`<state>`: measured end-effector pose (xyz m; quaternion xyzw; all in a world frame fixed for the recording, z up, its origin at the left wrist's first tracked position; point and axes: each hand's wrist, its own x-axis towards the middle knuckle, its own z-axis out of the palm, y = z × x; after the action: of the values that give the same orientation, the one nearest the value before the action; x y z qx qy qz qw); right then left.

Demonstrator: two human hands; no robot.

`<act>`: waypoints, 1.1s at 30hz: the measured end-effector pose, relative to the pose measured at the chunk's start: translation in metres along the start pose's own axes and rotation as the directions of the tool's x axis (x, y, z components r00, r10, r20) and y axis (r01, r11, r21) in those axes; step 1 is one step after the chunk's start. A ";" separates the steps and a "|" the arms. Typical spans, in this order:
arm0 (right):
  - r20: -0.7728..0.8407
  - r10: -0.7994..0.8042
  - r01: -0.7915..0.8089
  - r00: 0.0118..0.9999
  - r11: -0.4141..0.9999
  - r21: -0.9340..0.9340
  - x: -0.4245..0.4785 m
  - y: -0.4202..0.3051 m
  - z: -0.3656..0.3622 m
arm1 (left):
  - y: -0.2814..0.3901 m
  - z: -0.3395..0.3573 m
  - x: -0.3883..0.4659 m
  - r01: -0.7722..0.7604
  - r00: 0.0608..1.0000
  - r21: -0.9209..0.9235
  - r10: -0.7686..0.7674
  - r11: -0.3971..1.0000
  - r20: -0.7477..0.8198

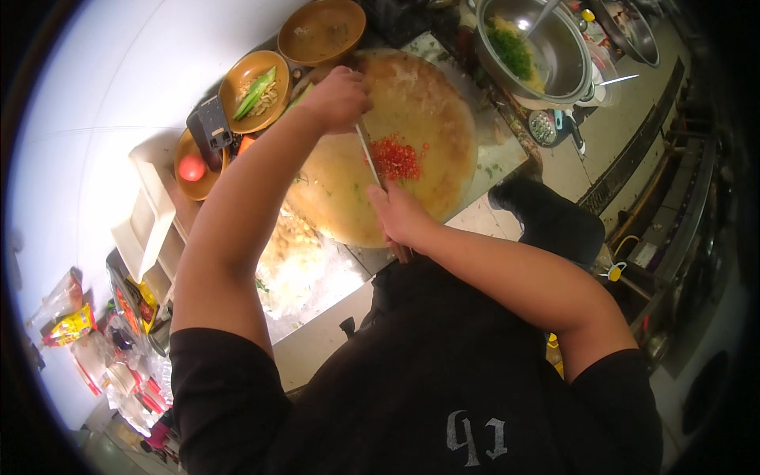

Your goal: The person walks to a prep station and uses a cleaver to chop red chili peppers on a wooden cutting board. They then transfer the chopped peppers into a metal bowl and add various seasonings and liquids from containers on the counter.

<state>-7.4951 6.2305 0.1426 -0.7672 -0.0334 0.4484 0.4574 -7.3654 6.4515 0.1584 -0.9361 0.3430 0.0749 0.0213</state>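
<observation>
My right hand (pixel 401 217) is closed around the handle of a kitchen knife (pixel 369 155), held above a round chopping board (pixel 439 107). A heap of chopped red chilli (pixel 399 157) lies on the board, right beside the blade. My left hand (pixel 339 100) is at the far end of the blade with its fingers bent; whether it grips the blade is hidden. Behind that hand, part of a green vegetable piece (pixel 298 98) shows at the board's left edge.
Left of the board stand a bowl (pixel 285 77) with green strips and pale pieces, a bowl with a red tomato-like item (pixel 192 168), and another bowl (pixel 322 56). A metal pot (pixel 585 83) with chopped greens and a grater (pixel 542 127) are at the upper right.
</observation>
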 end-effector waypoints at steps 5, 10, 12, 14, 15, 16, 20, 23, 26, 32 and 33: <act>0.092 0.116 -0.128 0.989 0.983 0.135 -0.009 -0.021 -0.018 | 0.000 -0.002 0.003 0.018 1.000 -0.011 -0.018 1.000 0.005; 0.135 0.161 -0.201 0.978 0.905 0.374 -0.028 -0.048 -0.016 | -0.010 -0.012 0.013 -0.065 0.995 -0.049 0.068 0.997 0.072; 0.134 0.136 -0.180 0.982 0.897 0.404 -0.025 -0.051 -0.008 | -0.016 -0.011 0.016 -0.126 0.989 -0.017 0.127 0.992 0.073; 0.117 0.090 -0.132 0.989 0.895 0.426 -0.021 -0.042 0.002 | -0.010 -0.006 0.016 -0.134 0.988 0.033 0.131 0.990 0.085; 0.101 0.051 -0.090 0.994 0.899 0.428 -0.014 -0.023 0.012 | -0.007 -0.004 0.016 -0.138 0.987 0.060 0.132 0.989 0.088; 0.086 0.008 -0.044 0.996 0.903 0.428 -0.012 -0.023 0.016 | -0.005 -0.004 0.015 -0.136 0.987 0.064 0.130 0.989 0.090; 0.135 0.104 -0.152 0.985 0.898 0.412 -0.011 -0.031 0.020 | -0.009 -0.006 0.012 -0.142 0.988 0.032 0.140 0.989 0.063; 0.144 0.122 -0.171 0.982 0.896 0.409 -0.010 -0.033 0.020 | -0.011 -0.006 0.013 -0.137 0.988 0.035 0.135 0.990 0.070; 0.150 0.102 -0.152 0.983 0.914 0.376 -0.005 -0.031 0.015 | -0.009 -0.006 0.013 -0.139 0.989 0.060 0.135 0.988 0.059; 0.110 0.129 -0.158 0.986 0.932 0.325 -0.008 -0.026 -0.009 | -0.001 -0.008 0.020 -0.077 0.992 0.056 0.071 0.995 0.103; 0.124 0.158 -0.190 0.980 0.932 0.308 -0.010 -0.026 -0.011 | 0.003 -0.008 0.023 -0.066 0.991 0.081 0.055 0.994 0.124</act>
<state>-7.4843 6.2337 0.1704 -0.6604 0.0854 0.5235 0.5316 -7.3487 6.4342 0.1629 -0.9172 0.3723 0.1177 0.0799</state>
